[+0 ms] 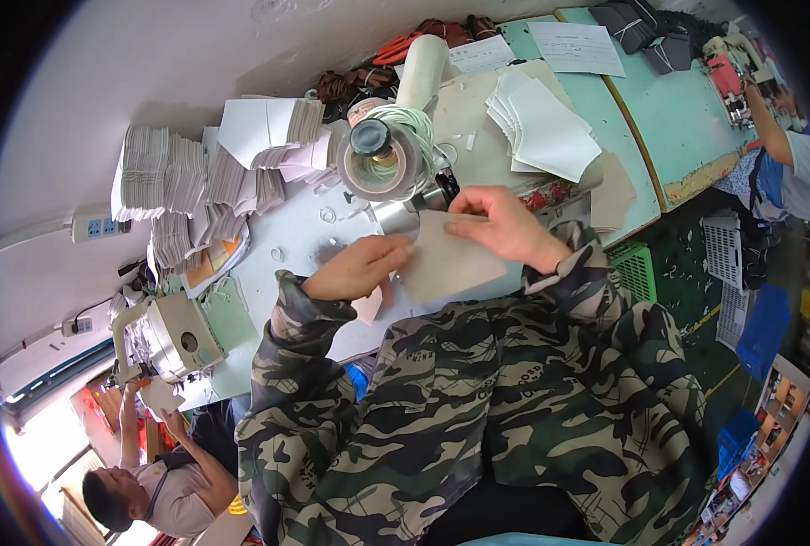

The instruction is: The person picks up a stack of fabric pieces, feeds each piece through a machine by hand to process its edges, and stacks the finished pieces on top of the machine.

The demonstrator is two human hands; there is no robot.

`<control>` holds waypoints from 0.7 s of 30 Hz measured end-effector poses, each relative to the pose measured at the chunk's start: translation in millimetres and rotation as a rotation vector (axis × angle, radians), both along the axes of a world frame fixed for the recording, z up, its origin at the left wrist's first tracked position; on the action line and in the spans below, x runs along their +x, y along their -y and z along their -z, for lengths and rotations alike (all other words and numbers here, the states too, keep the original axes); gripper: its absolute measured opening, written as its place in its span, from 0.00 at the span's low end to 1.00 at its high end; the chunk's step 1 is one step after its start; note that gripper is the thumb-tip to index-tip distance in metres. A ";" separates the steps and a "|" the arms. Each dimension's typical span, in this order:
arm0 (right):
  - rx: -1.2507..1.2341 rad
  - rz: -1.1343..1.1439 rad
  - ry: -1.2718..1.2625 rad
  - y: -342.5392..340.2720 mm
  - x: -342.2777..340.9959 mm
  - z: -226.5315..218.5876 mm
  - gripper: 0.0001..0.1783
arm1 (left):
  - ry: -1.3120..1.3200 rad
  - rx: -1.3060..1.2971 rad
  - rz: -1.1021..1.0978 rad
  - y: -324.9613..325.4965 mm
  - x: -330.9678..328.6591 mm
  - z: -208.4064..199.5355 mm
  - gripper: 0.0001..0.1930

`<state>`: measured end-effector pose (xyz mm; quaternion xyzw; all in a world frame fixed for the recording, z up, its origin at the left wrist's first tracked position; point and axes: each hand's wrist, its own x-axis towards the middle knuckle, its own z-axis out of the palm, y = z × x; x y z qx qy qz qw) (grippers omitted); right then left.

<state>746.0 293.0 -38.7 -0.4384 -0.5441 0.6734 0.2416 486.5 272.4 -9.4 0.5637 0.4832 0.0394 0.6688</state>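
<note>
A flat beige sheet piece (pixel 455 268) with cut edges is held in front of my body, below the machine. My right hand (pixel 505 227) pinches its upper right edge, thumb on the face towards me. The fingers of my left hand (pixel 359 268) are closed together at the piece's left edge, and their tips are slightly blurred. Just beyond my hands stands a machine with a metal cylinder part (pixel 396 217), topped by a spool of pale green cord (pixel 400 136). A small pinkish piece (pixel 367 308) lies under my left hand.
Stacks of pale cut pieces (pixel 164 173) stand at the left, against the wall. White sheets (pixel 546 127) are fanned out at the right of the table. A co-worker (pixel 164 496) sits by a sewing machine (pixel 177 337) at lower left; another person's arm (pixel 769 127) shows far right. A green crate (pixel 634 271) stands below the table.
</note>
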 end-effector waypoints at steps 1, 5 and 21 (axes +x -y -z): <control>0.000 0.002 0.002 6.8 -2.7 6.9 0.09 | 0.043 -0.160 0.066 -0.6 -2.0 -0.1 0.15; 0.334 -0.250 0.269 13.1 -9.4 8.0 0.11 | 0.103 -0.073 -0.050 -16.8 -29.4 35.3 0.13; 0.662 -0.202 0.502 -36.1 21.0 -37.9 0.16 | -0.241 0.337 0.018 -32.3 11.8 13.9 0.14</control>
